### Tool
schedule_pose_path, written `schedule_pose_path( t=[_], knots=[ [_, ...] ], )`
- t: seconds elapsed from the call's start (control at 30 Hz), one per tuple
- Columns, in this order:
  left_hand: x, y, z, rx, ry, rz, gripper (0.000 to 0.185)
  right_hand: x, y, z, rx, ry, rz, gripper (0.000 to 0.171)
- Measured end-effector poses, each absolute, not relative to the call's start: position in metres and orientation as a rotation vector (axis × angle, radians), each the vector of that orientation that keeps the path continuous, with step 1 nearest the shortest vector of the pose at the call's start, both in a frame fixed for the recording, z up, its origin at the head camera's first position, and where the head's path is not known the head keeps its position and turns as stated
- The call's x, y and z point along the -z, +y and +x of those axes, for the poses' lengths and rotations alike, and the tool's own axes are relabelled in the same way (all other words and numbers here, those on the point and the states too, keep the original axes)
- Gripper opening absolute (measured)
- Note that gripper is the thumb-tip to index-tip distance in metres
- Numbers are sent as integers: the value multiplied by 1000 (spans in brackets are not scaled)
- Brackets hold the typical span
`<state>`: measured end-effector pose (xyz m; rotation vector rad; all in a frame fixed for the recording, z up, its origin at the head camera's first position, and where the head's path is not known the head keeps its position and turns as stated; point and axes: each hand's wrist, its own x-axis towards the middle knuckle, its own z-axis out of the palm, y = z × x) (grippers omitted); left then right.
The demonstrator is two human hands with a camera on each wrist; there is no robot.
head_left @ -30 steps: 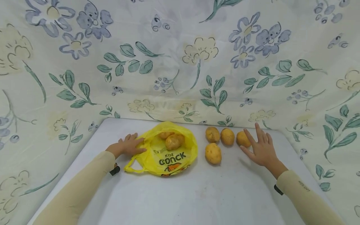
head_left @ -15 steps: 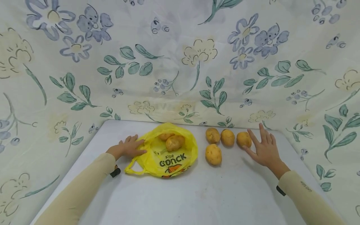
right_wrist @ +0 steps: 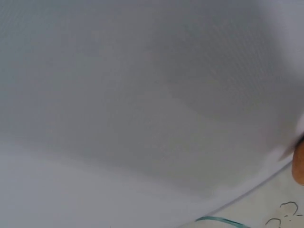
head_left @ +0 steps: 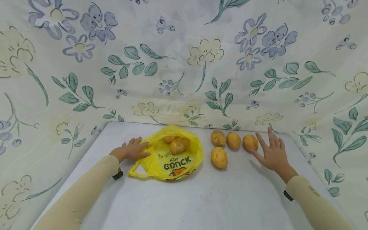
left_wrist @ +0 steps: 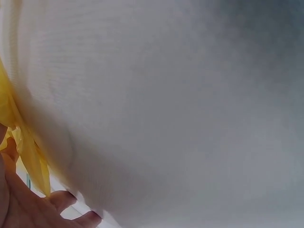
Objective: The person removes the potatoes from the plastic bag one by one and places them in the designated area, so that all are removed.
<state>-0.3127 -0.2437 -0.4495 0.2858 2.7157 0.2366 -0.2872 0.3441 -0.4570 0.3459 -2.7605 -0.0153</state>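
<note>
White table (head_left: 184,204) before floral cloth: left hand (head_left: 130,150) rests flat on the yellow bag (head_left: 169,156) holding potatoes, right hand (head_left: 273,153), fingers spread, beside the rightmost of four loose potatoes (head_left: 250,142); transfer apparently under way, calling next for a closing grasp.

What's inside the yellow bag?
Inside the yellow bag two potatoes show at its open mouth. The plastic covers anything deeper, so more cannot be ruled out.
</note>
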Motion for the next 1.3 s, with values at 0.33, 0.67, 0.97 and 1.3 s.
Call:
schedule_pose_path(
  t=[0.33,0.67,0.97,1.3],
  knots=[
    [444,-242,-314,-226,2713,270,80,450,345,-291,33,-2788,282,79],
    [447,-240,-314,-234,2715,280,78,428,337,-286,33,-2786,294,81],
    [450,-241,-315,-238,2720,288,79,419,317,-290,33,-2760,350,81],
    [448,-243,-311,-233,2720,289,79,417,285,-294,-10,-2725,443,84]
  ],
)
